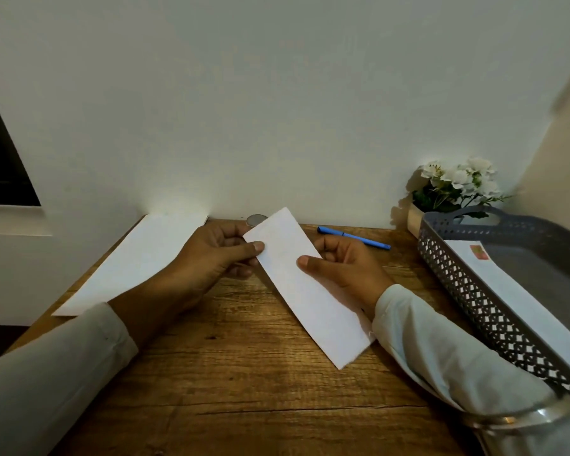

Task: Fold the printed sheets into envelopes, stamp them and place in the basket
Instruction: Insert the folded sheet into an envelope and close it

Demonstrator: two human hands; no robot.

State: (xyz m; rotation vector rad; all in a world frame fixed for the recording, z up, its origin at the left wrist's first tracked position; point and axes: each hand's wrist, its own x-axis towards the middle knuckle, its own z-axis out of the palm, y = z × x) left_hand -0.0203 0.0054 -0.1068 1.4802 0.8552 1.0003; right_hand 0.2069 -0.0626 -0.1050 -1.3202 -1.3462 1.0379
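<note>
There is one long folded white paper (306,284), and two hands hold it. There is one pile of flat white sheets (135,261), one blue pen (352,237), one grey plastic basket with a wall full of little holes (458,284), one white envelope with a red stamp (510,294) and one pot of white flowers (458,182).

The brown wooden bench (244,373) stands against a plain white wall (277,110). A dark window (0,166) is far left of the basket.

The stamped envelope lies inside the basket. The flowers stand just behind the basket. The pen lies left of the basket, near the wall. The pile of sheets lies well to the left of the basket.

The folded paper is left of the basket, tilted, up off the bench. The left hand (221,255) pinches its far end, thumb on top. The right hand (343,264) pinches the side nearer the basket, thumb on top. The hands are apart, with the paper between them.
</note>
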